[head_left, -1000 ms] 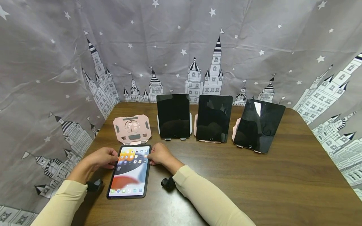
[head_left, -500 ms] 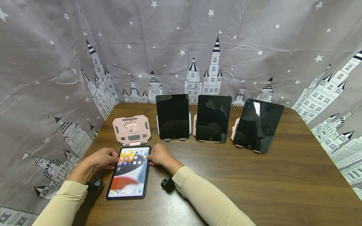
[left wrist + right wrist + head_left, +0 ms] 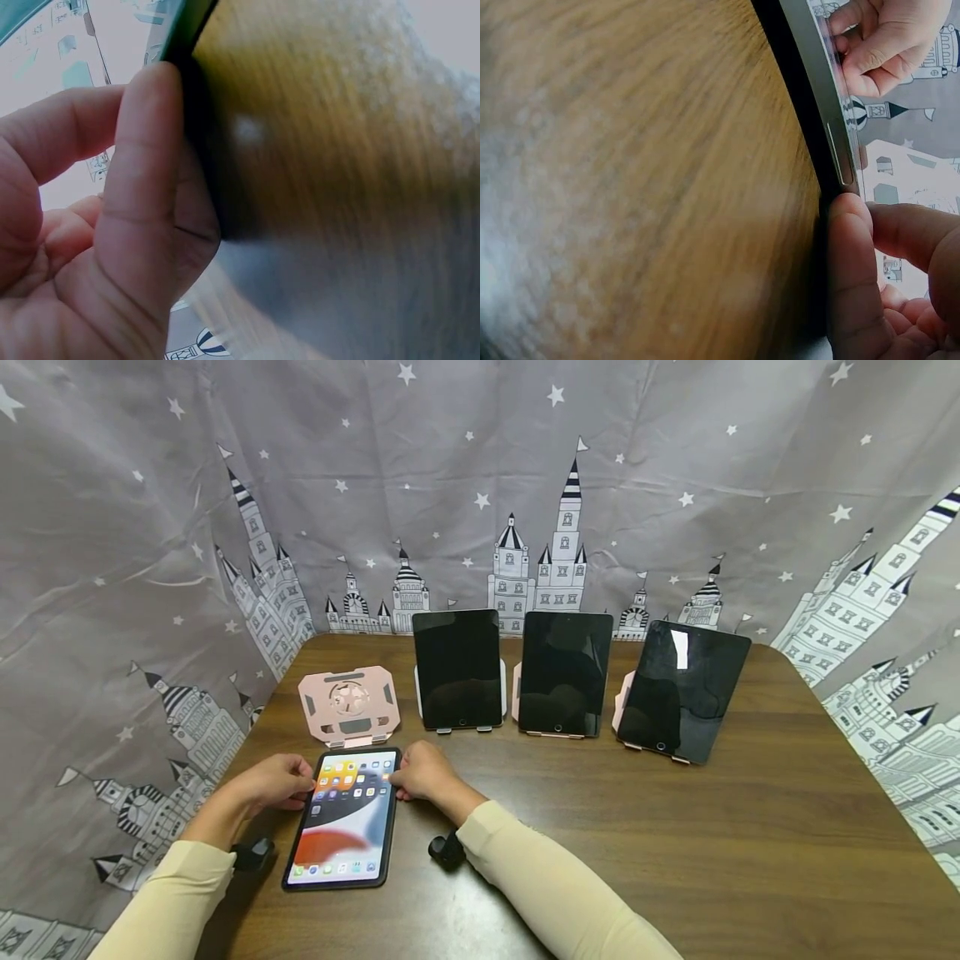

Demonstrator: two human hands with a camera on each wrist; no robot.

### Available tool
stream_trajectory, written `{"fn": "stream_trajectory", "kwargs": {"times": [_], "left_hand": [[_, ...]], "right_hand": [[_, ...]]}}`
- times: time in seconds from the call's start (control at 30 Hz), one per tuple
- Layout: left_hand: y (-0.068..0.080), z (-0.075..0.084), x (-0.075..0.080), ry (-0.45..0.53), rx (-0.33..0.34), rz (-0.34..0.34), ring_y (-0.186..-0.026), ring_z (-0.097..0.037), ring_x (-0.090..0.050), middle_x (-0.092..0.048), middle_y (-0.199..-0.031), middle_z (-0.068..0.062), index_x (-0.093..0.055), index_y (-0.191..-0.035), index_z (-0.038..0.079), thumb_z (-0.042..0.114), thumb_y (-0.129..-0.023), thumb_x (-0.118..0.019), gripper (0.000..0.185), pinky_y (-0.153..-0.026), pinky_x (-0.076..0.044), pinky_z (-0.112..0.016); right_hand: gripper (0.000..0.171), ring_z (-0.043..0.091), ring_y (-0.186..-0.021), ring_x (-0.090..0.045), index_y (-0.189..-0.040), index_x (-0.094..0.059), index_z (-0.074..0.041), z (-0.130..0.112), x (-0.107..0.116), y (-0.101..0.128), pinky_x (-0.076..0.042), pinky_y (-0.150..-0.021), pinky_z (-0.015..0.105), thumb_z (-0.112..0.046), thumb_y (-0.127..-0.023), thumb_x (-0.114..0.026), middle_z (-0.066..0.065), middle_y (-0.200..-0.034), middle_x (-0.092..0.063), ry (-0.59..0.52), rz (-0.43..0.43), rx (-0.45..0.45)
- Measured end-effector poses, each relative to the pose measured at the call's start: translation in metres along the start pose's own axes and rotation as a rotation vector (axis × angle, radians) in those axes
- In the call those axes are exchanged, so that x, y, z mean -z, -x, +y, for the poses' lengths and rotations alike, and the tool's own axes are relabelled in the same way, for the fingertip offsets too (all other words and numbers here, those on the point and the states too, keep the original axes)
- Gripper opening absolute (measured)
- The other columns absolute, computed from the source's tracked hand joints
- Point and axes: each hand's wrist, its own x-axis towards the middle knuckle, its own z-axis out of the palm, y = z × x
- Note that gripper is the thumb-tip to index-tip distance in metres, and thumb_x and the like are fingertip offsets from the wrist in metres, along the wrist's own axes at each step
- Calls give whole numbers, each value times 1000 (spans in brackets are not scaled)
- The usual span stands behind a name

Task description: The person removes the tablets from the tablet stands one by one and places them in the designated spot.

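Partly concealed, the white stand (image 3: 504, 692), the second pink stand (image 3: 517, 693) and the third pink stand (image 3: 623, 703) show only as narrow margins and lower lips about the three dark tablets (image 3: 457, 670); the cream sleeves (image 3: 562, 893) run out of the head view at its lower edge. In the left wrist view the lit tablet (image 3: 341, 818) is reduced to an edge at the top, the wooden counter (image 3: 712, 843) is blurred, and the background past the left hand (image 3: 276, 783) is washed out. The lit screen carries rows of app icons and a dock along its near end, all lettering too small to read; each dark tablet bears a round button in its lower border. The lit tablet lies face up before the uncovered pink stand (image 3: 349, 703), its far short edge just beside that stand's lip; whether its whole underside touches the counter cannot be told. Its long sides are held near the far corners by the left hand and right hand (image 3: 429, 775), the fingers of each narrowed to a pinch. An elongated inset on the tablet's side lies just beside the right fingertips.
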Motion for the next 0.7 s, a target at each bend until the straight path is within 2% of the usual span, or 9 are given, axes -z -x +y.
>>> {"fn": "stream_trajectory", "kwargs": {"times": [0.23, 0.37, 0.5, 0.57, 0.63, 0.7], "left_hand": [[3, 0, 0, 1, 2, 1, -86, -24, -54, -51, -94, -14, -50, -93, -1, -3, -96, -55, 6, -72, -58, -36], [4, 1, 1, 10, 6, 14, -86, -24, -55, -53, -96, -14, -53, -95, -3, -1, -96, -55, 4, -73, -58, -36], [4, 0, 2, 30, 7, 14, -85, -22, -57, -56, -97, -13, -56, -99, -5, 5, -98, -56, 11, -75, -58, -35], [4, 1, 3, 28, -1, 17, -84, -21, -57, -57, -97, -13, -56, -102, -6, 9, -99, -56, 15, -75, -58, -34], [4, 5, 3, 7, -16, 46, -83, -21, -59, -58, -97, -13, -56, -104, -7, 12, -100, -55, 19, -73, -58, -33], [6, 11, 2, -17, -59, 87, -83, -21, -60, -58, -99, -15, -55, -106, -8, 14, -100, -56, 23, -72, -58, -33]], "right_hand": [[33, 4, -35, -50, -60, -52, -8, 1, -2, 2, -45, -38, 18, 1, -81, -75, -1, -43, -54, 15, 2, 12], [30, 6, -38, -52, -62, -54, -6, 2, 0, -1, -47, -40, 19, 2, -84, -73, 3, -47, -57, -88, -44, -17], [23, 8, -41, -54, -70, -57, -3, 5, 4, -2, -49, -42, 19, 3, -86, -71, 7, -53, -59, -208, -93, -36], [18, 10, -43, -55, -74, -59, -2, 7, 8, -2, -48, -42, 20, 3, -87, -70, 8, -55, -60, -238, -102, -4], [13, 12, -45, -56, -79, -60, -2, 9, 14, -1, -47, -42, 20, 1, -88, -69, 7, -58, -61, -234, -95, 50], [9, 13, -49, -57, -83, -62, -2, 10, 23, 0, -46, -43, 21, -1, -88, -69, 5, -60, -62, -214, -79, 116]]}}
